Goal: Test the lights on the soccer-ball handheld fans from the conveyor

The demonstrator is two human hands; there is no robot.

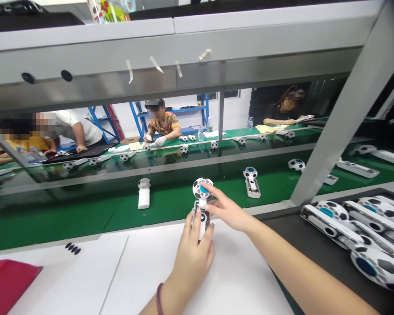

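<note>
A small handheld fan [198, 186], as it looks, has a round football-patterned head with a blue centre and a white handle showing inner parts and a small lit display. My left hand [193, 249] is closed round its handle, fingertips near the display. My right hand [230, 212] grips it from the right, index finger on the blue centre and thumb side by the neck. The fan is held over the front edge of the green conveyor belt, above a white work surface [151, 271]. My fingers cover part of the handle.
Similar fans lie on the green belt [114, 218], including a white one [144, 194] left and an open-handled one [251, 183] right. A black tray [279, 236] holds several more. A slanted metal post [341, 105], overhead shelf, red bin [11, 280] and co-workers [164, 124] surround this.
</note>
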